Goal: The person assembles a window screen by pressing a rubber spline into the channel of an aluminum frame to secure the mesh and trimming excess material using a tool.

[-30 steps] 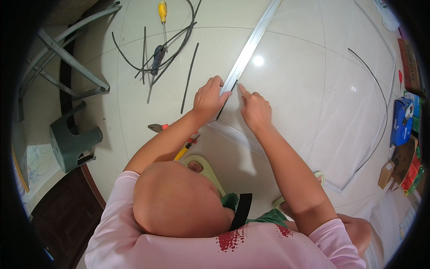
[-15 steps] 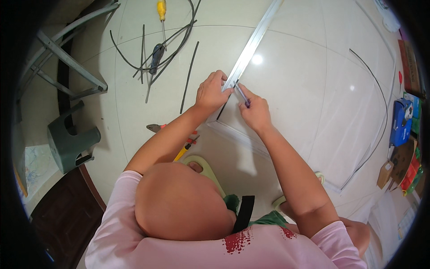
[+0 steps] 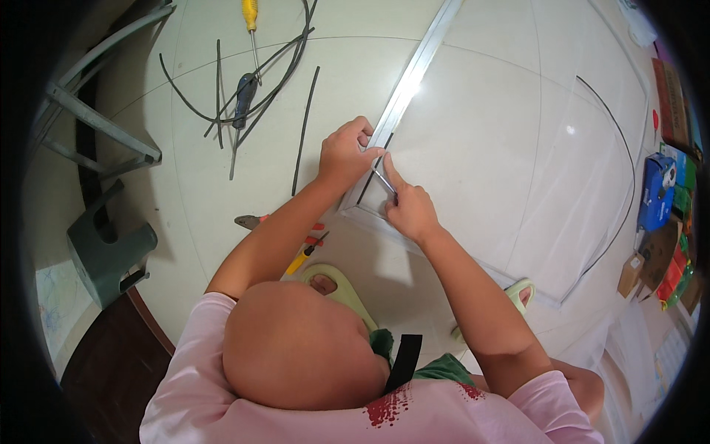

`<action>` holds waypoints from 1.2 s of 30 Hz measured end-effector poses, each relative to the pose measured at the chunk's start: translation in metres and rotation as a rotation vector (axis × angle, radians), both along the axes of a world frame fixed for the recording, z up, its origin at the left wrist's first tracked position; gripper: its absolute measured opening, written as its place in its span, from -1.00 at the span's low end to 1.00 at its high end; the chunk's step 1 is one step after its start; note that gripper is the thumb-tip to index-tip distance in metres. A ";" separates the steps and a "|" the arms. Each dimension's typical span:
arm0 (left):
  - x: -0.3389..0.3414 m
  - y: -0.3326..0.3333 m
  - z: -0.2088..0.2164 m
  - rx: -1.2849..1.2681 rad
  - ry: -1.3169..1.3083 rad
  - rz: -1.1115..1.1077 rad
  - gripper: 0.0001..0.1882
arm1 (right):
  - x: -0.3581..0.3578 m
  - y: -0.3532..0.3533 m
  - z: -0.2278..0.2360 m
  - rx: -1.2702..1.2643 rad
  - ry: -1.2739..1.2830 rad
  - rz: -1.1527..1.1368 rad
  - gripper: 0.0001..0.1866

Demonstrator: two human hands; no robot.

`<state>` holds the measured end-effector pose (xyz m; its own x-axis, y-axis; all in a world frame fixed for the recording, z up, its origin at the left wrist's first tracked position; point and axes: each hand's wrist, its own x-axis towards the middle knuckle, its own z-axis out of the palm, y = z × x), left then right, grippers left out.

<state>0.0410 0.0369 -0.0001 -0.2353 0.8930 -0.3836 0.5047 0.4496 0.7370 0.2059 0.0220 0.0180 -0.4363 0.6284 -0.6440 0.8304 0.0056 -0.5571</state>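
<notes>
A long white frame bar (image 3: 408, 92) runs away from me and meets another bar at a near corner. My left hand (image 3: 346, 154) grips this bar from its left side, its thumb lying across the inner edge. A thin black strip (image 3: 367, 189) lies along that inner edge, partly under the thumb. In my right hand (image 3: 413, 212) is a slim pen-like tool (image 3: 384, 181) with a shiny shaft, its tip at the strip just below the left thumb. The right index finger stretches up beside that thumb. Most of the tool's handle is hidden in the palm.
Left of the frame lie loose black strips (image 3: 305, 133), a dark-handled screwdriver (image 3: 243, 103) and a yellow-handled screwdriver (image 3: 251, 16). Red-handled pliers (image 3: 248, 221) lie under my left forearm. A green stool (image 3: 111, 244) stands left. Boxes, including a blue one (image 3: 657, 194), line the right.
My right hand has drawn nearer to me and slightly left, and the tool tip has moved down the strip toward the near corner. The left hand keeps its grip on the bar.
</notes>
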 end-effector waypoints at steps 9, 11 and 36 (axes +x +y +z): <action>-0.003 0.000 -0.004 0.029 -0.010 -0.018 -0.66 | -0.005 0.005 0.010 0.015 0.059 -0.297 -0.55; -0.006 0.000 -0.003 0.094 -0.021 -0.017 -0.68 | -0.011 0.018 0.020 0.040 -0.011 -0.448 -0.55; -0.028 -0.070 0.014 -0.342 0.029 -0.219 -0.61 | -0.017 -0.037 0.015 -0.113 -0.206 -0.280 -0.60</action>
<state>0.0130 -0.0335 0.0139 -0.0683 0.7455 -0.6630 0.6344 0.5454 0.5478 0.1888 -0.0153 0.0331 -0.1110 0.6253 -0.7725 0.8859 -0.2900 -0.3620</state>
